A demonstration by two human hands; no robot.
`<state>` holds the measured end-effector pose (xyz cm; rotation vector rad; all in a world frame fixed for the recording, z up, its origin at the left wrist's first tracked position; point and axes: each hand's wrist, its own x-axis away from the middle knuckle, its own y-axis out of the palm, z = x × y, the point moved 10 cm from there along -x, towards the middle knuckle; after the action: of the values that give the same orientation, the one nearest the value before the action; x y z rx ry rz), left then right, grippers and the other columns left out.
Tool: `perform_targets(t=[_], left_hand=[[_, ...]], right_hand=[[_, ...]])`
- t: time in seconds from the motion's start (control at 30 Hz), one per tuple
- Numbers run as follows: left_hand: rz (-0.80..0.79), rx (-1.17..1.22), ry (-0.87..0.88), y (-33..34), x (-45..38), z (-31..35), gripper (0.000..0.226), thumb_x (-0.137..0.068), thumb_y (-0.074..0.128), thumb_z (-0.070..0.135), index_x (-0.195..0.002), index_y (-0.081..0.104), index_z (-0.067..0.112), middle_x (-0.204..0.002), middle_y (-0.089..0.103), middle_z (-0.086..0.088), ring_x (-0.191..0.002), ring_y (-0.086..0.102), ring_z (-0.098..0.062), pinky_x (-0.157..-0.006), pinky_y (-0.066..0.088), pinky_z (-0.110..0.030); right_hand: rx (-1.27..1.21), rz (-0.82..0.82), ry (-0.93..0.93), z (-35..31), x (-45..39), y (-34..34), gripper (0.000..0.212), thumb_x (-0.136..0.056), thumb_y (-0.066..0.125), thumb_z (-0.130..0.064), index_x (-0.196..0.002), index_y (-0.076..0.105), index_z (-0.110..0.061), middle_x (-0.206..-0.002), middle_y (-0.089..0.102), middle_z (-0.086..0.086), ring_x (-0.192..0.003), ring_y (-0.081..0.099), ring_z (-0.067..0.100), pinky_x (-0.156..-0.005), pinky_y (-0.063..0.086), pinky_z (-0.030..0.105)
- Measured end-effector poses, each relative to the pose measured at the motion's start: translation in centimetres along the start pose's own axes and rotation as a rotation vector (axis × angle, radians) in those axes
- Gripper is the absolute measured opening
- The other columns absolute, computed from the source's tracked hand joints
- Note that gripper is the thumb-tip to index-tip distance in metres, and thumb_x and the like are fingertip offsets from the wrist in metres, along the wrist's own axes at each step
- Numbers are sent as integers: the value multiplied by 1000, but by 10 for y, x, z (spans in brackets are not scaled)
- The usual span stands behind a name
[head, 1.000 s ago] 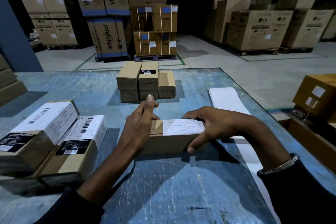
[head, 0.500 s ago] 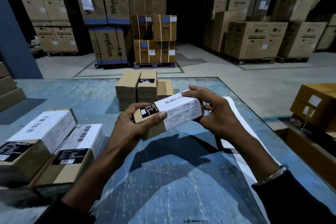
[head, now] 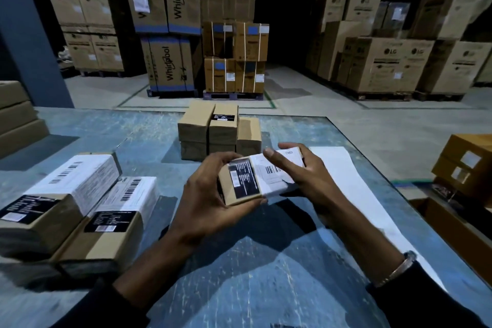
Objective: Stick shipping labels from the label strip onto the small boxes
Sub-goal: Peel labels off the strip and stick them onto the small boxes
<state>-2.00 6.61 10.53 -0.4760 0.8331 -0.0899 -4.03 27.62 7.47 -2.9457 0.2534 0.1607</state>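
Note:
A small brown box [head: 241,181] is held above the blue table, tilted toward me. It carries a black sticker and a white shipping label [head: 277,172] with a barcode. My left hand [head: 205,194] grips its left end from below and behind. My right hand [head: 306,176] holds the right end, thumb lying across the white label. The white label strip [head: 343,170] lies flat on the table to the right, partly hidden by my right forearm. Two labelled boxes [head: 72,194] lie at the left. A stack of small boxes [head: 210,130] stands behind the hands.
The blue table [head: 239,274] has its right edge running diagonally past the strip. Brown cartons [head: 468,165] sit off the table at the right, more [head: 16,114] at the far left. Large appliance cartons on pallets [head: 234,56] fill the warehouse floor beyond.
The box was resting on the table a second ago; both hands lifted it and turned it, so its black sticker and barcode now face me. My right thumb moved onto the white label.

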Motion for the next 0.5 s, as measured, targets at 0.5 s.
perform_targets(t=[0.5], left_hand=[[-54, -193, 200, 9, 3, 12, 79, -76, 91, 48, -138, 55, 16, -130, 63, 1, -113, 64, -11, -89, 60, -35]], right_hand=[[-121, 157, 63, 4, 3, -11, 65, -99, 40, -76, -107, 75, -23, -88, 81, 6, -90, 78, 29, -79, 59, 42]])
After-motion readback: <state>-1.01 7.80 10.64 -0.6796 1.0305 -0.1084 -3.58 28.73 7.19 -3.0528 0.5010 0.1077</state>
